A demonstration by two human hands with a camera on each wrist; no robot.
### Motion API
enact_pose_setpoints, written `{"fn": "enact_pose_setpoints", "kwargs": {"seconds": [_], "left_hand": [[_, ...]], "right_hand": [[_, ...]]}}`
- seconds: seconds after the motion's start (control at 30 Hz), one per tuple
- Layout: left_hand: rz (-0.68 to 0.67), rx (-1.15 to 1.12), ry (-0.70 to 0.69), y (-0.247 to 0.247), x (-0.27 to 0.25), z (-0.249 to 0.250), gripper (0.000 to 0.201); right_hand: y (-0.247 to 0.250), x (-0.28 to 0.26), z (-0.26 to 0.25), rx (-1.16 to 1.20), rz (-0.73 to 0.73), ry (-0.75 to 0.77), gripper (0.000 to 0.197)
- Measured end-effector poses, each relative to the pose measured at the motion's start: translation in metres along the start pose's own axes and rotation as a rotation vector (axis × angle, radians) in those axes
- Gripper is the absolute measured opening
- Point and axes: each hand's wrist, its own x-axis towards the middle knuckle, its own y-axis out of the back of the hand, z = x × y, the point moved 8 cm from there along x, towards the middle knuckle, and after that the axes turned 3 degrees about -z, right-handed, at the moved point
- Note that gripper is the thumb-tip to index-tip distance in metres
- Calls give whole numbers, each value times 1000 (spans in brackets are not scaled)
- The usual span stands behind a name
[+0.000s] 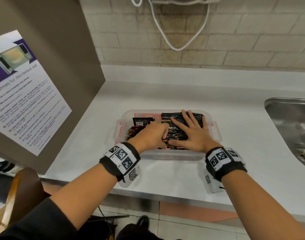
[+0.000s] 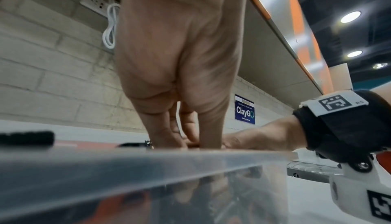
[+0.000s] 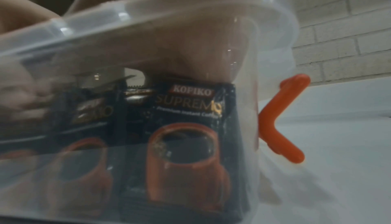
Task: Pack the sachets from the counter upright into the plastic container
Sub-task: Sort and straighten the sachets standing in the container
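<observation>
A clear plastic container (image 1: pixel 172 155) with orange latches (image 3: pixel 277 119) stands on the white counter. Black coffee sachets (image 1: pixel 174 129) stand upright in a tight row in its right half. More sachets (image 1: pixel 142 120) lean loosely in the left half. My right hand (image 1: pixel 191 134) lies flat with spread fingers on top of the row. My left hand (image 1: pixel 153 134) reaches down beside it, its fingers (image 2: pixel 169 127) pointing straight down among the sachets, with the tips hidden. Through the container wall (image 3: pixel 190 1), the right wrist view shows a front sachet (image 3: pixel 186 110) under my palm.
A steel sink (image 1: pixel 290 122) lies to the right of the container. A brown cabinet panel with a microwave poster (image 1: pixel 27 94) stands on the left. A white cable (image 1: pixel 179 40) hangs on the brick wall behind. Bare white counter (image 1: pixel 165 90) lies around the container.
</observation>
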Motion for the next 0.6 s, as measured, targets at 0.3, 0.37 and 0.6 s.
{"fn": "enact_pose_setpoints", "kwargs": {"seconds": [0.3, 0.37, 0.6], "left_hand": [[86, -25, -12, 70, -6, -31, 4], [22, 27, 44, 77, -4, -52, 20], [-307, 259, 164, 51, 2, -84, 57]], "right_hand": [[1, 0, 1, 28, 21, 18, 93], [2, 0, 1, 41, 24, 20, 92], [2, 0, 1, 43, 25, 26, 88]]}}
